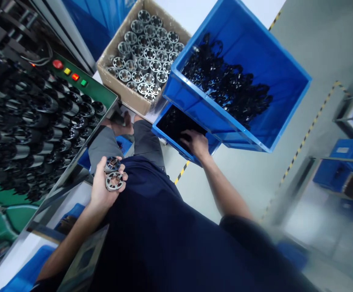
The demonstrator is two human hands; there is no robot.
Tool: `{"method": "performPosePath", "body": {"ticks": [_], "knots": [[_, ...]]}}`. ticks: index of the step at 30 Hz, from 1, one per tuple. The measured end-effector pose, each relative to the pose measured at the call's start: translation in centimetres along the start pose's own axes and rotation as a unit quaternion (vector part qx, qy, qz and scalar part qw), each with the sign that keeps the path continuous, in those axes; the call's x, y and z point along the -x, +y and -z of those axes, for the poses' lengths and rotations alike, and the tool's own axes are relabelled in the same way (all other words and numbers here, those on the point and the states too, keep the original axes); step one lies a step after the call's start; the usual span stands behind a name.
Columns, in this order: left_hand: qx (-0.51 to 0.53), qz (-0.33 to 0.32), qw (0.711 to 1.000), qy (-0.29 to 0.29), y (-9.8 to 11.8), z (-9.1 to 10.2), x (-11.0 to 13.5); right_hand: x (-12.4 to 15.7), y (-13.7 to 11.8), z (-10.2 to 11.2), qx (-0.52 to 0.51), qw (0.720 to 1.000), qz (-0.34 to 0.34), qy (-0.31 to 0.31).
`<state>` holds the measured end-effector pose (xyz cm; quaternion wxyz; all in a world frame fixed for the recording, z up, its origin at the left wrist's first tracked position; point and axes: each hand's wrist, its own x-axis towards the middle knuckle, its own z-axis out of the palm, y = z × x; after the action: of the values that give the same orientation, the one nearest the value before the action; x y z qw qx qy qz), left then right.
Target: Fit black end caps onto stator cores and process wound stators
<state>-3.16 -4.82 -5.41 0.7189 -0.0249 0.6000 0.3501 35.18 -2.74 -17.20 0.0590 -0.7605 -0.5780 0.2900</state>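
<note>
1. The left hand [103,188] held two metal stator cores [114,181] against the palm, one just above the other, with the fingers closed around them in a firm grip. The cores were over the person's gray shorts [102,148].
2. The right hand [196,144] was down in a small blue bin [170,142], with the fingers curved over the dark contents [173,125]. It could not be told whether they gripped anything, and those contents were too dark to make out.
3. A larger blue bin [255,52] stood just beyond the right hand, overlapping the small bin in view. It held a heap of black rings [225,83].
4. A cardboard box [124,91] sat beside the larger bin, packed with upright silver cores [143,52].
5. To the left of the box was a green machine panel [87,81] with a red button [57,64] and other colored buttons. Beside it, rows of black cylindrical parts [42,125] stood close to the left hand.
6. Yellow-and-black tape [307,134] ran along the floor, and blue crates [341,166] stood off to the right.
</note>
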Motion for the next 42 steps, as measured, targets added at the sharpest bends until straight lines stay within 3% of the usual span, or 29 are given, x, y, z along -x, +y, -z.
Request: {"method": "performPosePath", "body": {"ticks": [6,11,17,21,24,28,30,34,39,42], "knots": [[0.04,-0.032,0.998,-0.035,-0.9,2.0,0.0,1.2,0.8,-0.4,-0.051,0.997,-0.026,0.058],[0.031,-0.06,0.996,-0.057,-0.6,2.5,0.6,2.1,0.7,-1.0,-0.085,0.992,-0.029,0.089],[-0.025,-0.147,0.987,-0.064,-0.9,2.8,1.9,2.8,-0.9,-0.2,-0.111,0.985,-0.032,0.128],[-0.07,-0.233,0.966,-0.083,-1.6,1.8,2.8,5.5,-5.1,1.6,-0.153,0.976,0.045,0.146],[-0.105,-0.344,0.929,-0.091,-1.5,0.1,4.0,8.2,-9.9,3.2,-0.2,0.962,0.154,0.107],[-0.17,-0.478,0.857,-0.092,-0.8,-1.8,6.9,10.3,-16.4,5.4,-0.253,0.883,0.394,0.031],[-0.195,-0.523,0.827,-0.069,-0.6,-2.1,8.5,10.5,-18.9,6.0,-0.254,0.849,0.464,0.024],[-0.179,-0.542,0.821,-0.021,-1.1,-1.0,10.5,10.7,-22.7,5.2,-0.296,0.799,0.52,0.06],[-0.094,-0.612,0.785,0.005,-2.4,1.9,11.6,13.0,-26.2,2.8,-0.402,0.761,0.504,0.067],[0.033,-0.561,0.827,0.002,-3.2,3.8,12.7,15.0,-28.3,2.3,-0.375,0.762,0.527,0.029]]}}
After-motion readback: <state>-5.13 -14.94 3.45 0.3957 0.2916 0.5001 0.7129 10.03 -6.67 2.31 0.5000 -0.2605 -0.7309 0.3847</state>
